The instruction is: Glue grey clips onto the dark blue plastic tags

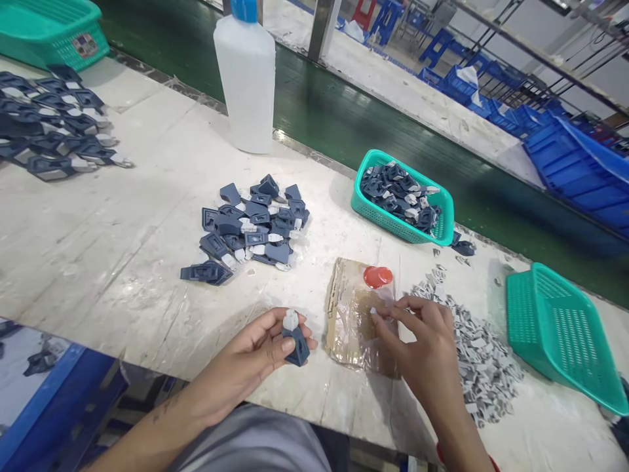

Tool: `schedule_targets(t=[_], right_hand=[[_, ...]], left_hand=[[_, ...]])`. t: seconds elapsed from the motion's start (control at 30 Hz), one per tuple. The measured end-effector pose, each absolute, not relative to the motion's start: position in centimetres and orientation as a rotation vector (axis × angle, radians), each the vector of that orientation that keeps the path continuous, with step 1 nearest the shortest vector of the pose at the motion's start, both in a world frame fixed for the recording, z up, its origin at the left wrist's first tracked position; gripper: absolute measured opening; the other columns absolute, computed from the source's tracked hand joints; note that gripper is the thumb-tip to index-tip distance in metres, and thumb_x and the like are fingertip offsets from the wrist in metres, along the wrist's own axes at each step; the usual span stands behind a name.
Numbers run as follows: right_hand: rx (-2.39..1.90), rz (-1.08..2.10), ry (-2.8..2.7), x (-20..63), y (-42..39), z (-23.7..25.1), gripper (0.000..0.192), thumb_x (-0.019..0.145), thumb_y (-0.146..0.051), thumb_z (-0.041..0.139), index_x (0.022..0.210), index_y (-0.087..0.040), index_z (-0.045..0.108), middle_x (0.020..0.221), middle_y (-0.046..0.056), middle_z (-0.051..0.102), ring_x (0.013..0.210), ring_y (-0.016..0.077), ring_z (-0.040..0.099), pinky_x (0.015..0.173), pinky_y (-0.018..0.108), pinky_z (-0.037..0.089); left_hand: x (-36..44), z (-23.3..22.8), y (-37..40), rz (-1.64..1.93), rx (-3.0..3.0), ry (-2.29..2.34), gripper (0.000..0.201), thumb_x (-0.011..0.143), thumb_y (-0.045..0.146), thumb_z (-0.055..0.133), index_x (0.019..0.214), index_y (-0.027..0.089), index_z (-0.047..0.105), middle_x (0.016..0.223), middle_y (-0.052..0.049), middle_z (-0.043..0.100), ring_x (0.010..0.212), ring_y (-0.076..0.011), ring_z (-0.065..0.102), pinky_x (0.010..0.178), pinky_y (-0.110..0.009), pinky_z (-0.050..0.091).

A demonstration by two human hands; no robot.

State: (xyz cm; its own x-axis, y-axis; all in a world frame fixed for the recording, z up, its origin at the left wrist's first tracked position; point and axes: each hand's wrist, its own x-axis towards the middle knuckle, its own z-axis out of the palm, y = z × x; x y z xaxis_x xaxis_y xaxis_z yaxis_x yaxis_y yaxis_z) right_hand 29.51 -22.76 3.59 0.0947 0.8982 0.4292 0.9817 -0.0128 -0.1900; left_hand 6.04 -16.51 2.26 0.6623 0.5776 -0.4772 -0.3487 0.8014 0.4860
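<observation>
Near the table's front edge, my left hand (268,344) is closed on a dark blue plastic part (297,351) with a light grey tip piece (290,320). My right hand (420,328) pinches a small light grey piece (373,311) between its fingertips, over a cardboard pad (344,314) wrapped in clear tape. A glossy red blob (378,276) lies on the pad's far side, just beyond the right fingers. Many small grey pieces (484,354) are heaped to the right of that hand, partly hidden by it.
Dark blue parts with grey tips form a pile (250,226) mid-table and another at far left (54,124). A green basket (363,206) holds similar parts; another green basket (521,314) stands right. A white bottle (246,85) stands by the green belt (314,98).
</observation>
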Motion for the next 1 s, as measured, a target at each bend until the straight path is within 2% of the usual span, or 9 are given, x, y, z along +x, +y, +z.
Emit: schedule_targets(t=[0.3,0.5,0.6,1.0], right_hand=[[-1.935,-0.268,-1.862,29.7,-22.3,3.4,0.006,0.078,-0.025,0.061,0.077,-0.019,0.063,0.084,0.004,0.052,0.082,0.0170,0.044,0.071,0.033,0.039],[-1.912,-0.348,-1.821,29.5,-22.8,5.2,0.007,0.076,-0.024,0.064,0.082,-0.020,0.064,0.083,0.004,0.053,0.079,0.0155,0.048,0.072,0.034,0.037],[-1.890,-0.447,-1.760,29.1,-23.1,5.8,0.012,0.074,-0.020,0.067,0.086,-0.019,0.063,0.082,0.003,0.053,0.077,0.0147,0.049,0.073,0.034,0.035],[-1.912,-0.390,-1.788,28.3,-24.0,4.3,0.009,0.075,-0.021,0.066,0.082,-0.018,0.062,0.081,0.004,0.053,0.076,0.0149,0.047,0.072,0.034,0.035]], left_hand=[[5.9,2.2,-16.7,0.544,0.383,0.668,0.020,0.076,0.026,0.068,0.097,0.024,0.070,0.094,0.001,0.070,0.098,-0.0184,0.062,0.086,-0.026,0.044],[6.3,2.2,-17.6,0.510,0.401,0.701,0.022,0.077,0.031,0.067,0.098,0.026,0.069,0.092,0.000,0.072,0.098,-0.0200,0.062,0.086,-0.029,0.044],[6.7,1.9,-18.1,0.500,0.453,0.713,0.023,0.078,0.034,0.065,0.099,0.027,0.067,0.093,0.000,0.071,0.097,-0.0184,0.061,0.085,-0.029,0.043],[7.2,2.0,-18.2,0.523,0.603,0.721,0.012,0.083,0.030,0.059,0.092,0.023,0.062,0.092,0.001,0.068,0.094,-0.0131,0.058,0.082,-0.022,0.041]])
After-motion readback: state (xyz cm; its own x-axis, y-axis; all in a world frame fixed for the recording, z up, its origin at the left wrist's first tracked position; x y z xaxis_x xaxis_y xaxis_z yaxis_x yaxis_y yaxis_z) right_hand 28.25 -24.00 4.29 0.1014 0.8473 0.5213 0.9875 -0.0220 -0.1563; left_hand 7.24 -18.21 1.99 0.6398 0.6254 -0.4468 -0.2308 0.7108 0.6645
